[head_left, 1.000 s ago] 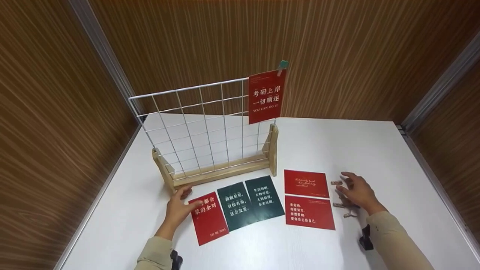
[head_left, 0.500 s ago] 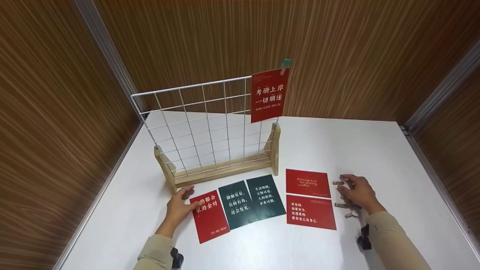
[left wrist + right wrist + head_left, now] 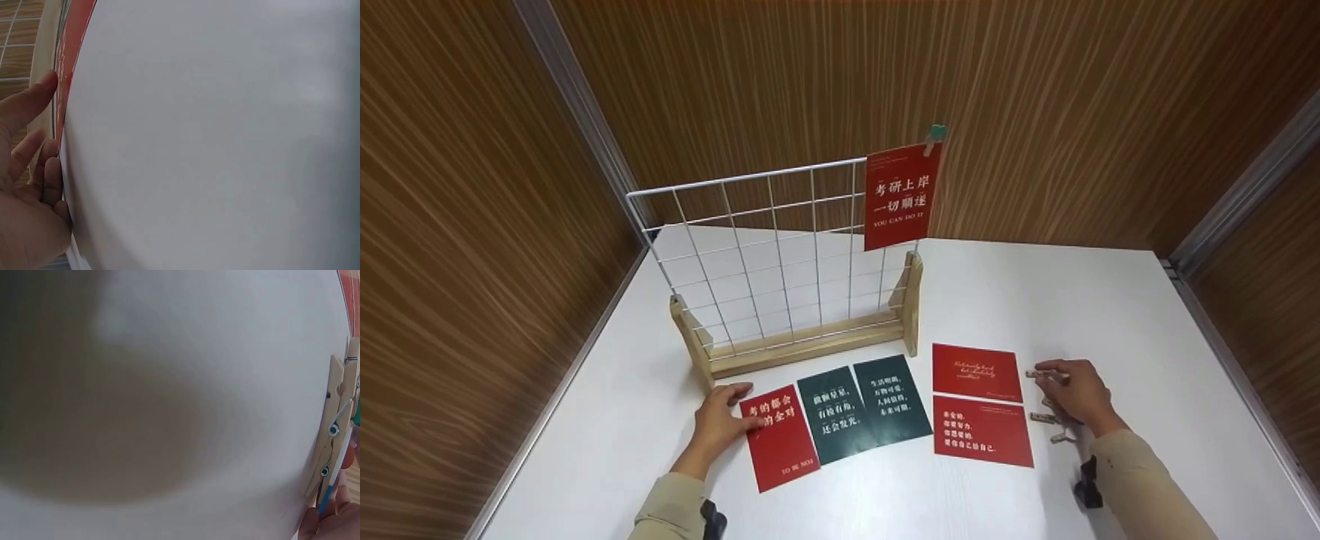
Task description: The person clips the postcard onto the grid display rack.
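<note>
In the head view my left hand (image 3: 720,421) rests at the left edge of a red card (image 3: 781,465), its thumb over the card's printed upper part. The card lies flat on the white table. The left wrist view shows that thumb and loosely bent fingers beside the red card (image 3: 73,36). My right hand (image 3: 1078,391) pinches a small wooden clothespin (image 3: 1032,373) between thumb and index finger, most of it hidden by the fingers. More wooden clothespins (image 3: 1042,418) lie under and beside this hand. Close up, the right wrist view has wooden clothespins (image 3: 326,430) by the fingers.
A white wire grid (image 3: 772,225) stands in a wooden base (image 3: 810,349) behind the cards. On its right corner hangs a red card (image 3: 901,202) under a green-topped clip (image 3: 936,133). Two dark green cards (image 3: 832,442) and two red cards (image 3: 982,450) lie in front.
My right thumb and index finger have closed around the topmost clothespin. The left hand has barely moved, its thumb slightly lower on the red card. The head view has shifted a little.
</note>
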`<state>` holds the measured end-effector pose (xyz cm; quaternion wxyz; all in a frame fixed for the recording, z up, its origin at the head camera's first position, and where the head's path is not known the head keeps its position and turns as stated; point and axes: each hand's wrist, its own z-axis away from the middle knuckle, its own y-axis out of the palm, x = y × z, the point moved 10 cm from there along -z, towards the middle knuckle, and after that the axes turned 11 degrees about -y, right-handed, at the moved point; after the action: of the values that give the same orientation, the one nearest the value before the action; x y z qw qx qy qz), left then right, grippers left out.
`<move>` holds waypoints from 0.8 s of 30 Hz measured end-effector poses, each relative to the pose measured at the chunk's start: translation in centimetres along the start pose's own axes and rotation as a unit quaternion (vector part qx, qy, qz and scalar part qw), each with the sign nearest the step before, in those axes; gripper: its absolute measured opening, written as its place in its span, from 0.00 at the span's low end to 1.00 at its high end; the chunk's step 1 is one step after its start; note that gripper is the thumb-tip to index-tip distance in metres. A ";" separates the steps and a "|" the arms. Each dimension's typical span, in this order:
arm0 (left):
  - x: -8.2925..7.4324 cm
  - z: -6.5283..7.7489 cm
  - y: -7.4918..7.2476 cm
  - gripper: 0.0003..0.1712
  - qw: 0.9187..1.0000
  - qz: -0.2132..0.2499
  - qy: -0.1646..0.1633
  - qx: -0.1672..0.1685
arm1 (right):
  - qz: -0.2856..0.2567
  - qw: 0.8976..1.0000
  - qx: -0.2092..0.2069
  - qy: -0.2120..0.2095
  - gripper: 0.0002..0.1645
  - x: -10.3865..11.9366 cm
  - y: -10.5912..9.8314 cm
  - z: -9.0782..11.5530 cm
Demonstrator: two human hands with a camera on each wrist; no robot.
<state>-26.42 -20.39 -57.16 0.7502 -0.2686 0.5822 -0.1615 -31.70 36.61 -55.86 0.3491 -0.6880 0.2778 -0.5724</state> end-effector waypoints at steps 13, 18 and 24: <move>0.0 0.0 0.2 0.29 1.000 -0.026 -0.006 -0.001 | -0.002 1.000 -0.017 0.000 0.18 -0.1 0.0 0.2; -0.3 0.1 0.1 0.25 0.999 -0.036 0.009 -0.008 | 0.011 0.999 -0.031 -0.033 0.15 0.5 -0.3 -0.1; -0.5 0.0 0.2 0.25 0.999 -0.052 0.013 -0.001 | 0.015 0.999 -0.027 -0.017 0.14 0.2 -0.3 -0.2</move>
<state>-26.61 -19.92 -56.86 0.7330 -0.2968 0.5775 -0.2028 -31.87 36.58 -55.47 0.3439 -0.7022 0.2974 -0.5479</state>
